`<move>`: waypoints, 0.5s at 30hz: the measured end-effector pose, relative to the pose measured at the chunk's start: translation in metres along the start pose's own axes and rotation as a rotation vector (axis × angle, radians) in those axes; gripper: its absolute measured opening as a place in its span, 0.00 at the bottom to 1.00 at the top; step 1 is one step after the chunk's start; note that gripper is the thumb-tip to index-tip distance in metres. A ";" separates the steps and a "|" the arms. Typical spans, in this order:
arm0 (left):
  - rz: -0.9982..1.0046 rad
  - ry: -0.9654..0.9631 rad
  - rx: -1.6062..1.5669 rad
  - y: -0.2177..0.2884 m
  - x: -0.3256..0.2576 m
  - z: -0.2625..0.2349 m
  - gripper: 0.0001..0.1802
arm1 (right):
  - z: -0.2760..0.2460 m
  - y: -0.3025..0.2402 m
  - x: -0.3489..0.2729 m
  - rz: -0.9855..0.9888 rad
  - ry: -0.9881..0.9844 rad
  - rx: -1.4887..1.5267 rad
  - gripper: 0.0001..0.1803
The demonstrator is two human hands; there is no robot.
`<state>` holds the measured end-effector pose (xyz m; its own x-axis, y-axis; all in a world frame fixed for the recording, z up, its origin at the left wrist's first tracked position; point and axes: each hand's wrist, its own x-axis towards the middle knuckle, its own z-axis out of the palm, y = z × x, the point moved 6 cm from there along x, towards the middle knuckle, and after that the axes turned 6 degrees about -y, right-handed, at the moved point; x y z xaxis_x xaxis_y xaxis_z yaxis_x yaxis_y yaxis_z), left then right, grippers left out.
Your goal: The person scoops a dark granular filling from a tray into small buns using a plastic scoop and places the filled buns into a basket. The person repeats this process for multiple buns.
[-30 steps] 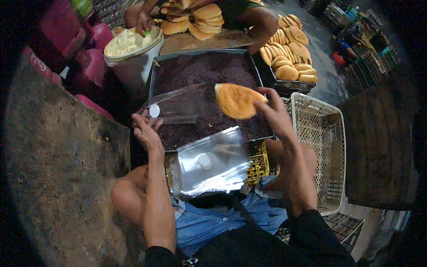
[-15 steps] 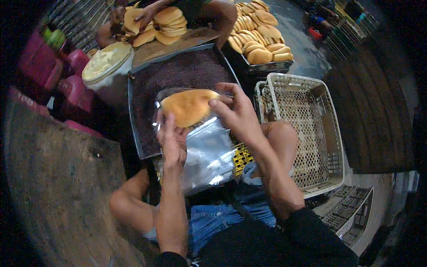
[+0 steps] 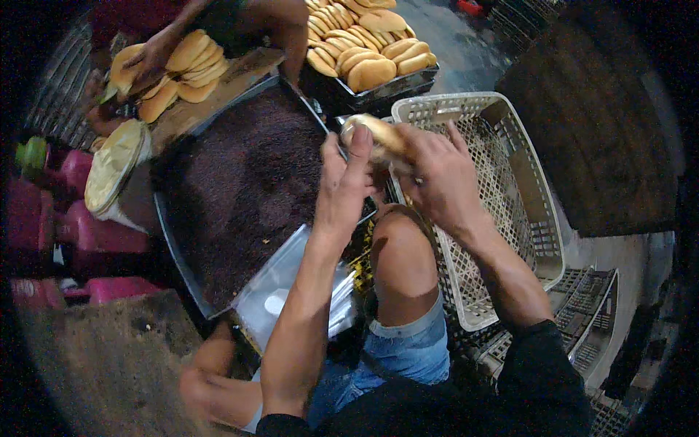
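My left hand (image 3: 344,186) and my right hand (image 3: 437,175) both hold a golden bun (image 3: 377,137) in a clear plastic bag, over the near corner of a white plastic crate (image 3: 542,218). The fingers of both hands close on the bag around the bun. Below my left forearm lies a stack of clear plastic bags (image 3: 291,298) on my lap. A large metal tray (image 3: 164,218) of dark crumbs sits to the left of my hands.
A tray of several buns (image 3: 364,51) stands at the back. Another person's hand (image 3: 149,58) rests on stacked buns (image 3: 182,73) on a wooden board at the far left. A bucket of pale cream (image 3: 113,171) and pink stools (image 3: 95,233) stand at the left.
The bun has gone from bare in my right hand into the clear bag. Both hands have carried it right, from over the dark tray to the crate's edge.
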<state>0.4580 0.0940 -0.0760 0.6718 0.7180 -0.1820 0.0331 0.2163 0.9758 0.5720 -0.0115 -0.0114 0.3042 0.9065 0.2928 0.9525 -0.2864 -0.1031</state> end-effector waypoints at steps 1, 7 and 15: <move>-0.044 -0.070 0.071 0.002 0.006 0.010 0.58 | 0.016 0.029 0.000 0.143 -0.062 0.106 0.34; -0.431 -0.228 0.882 -0.038 -0.064 -0.054 0.34 | 0.178 0.191 -0.002 0.679 -0.450 0.292 0.35; -0.553 -0.256 1.335 -0.096 -0.120 -0.111 0.31 | 0.294 0.205 -0.010 0.520 -0.515 0.829 0.57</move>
<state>0.2926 0.0604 -0.1617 0.4514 0.5837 -0.6750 0.8739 -0.4420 0.2022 0.7609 0.0121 -0.3148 0.4420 0.8118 -0.3816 0.3498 -0.5477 -0.7601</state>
